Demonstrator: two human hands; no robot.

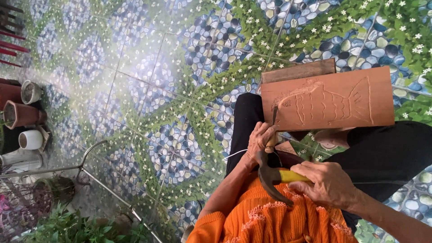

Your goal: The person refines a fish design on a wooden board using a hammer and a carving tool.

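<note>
**A:** So the right hand has its grip wrapped tight around the yellow handle of a claw hammer, head sitting just behind the butt of the chisel. The left hand is closed round the chisel's wooden handle, blade tip touching the clay slab right at the head end of the carved fish.

**B:** Makes sense, I'd guess the slab is propped on the legs in black trousers so it's close and steady for tapping?

**A:** Looks like it. There's a darker board sticking out behind the slab, maybe a backing, hard to say. Chisel handle is mostly buried in the fist. Orange knitted sleeve fills the bottom, and the right forearm is cut off by the edge.

**B:** And the blurry stuff at the left?

**A:** Pots and plants on the pebble-pattern tiled floor, too washed out for detail.
</note>
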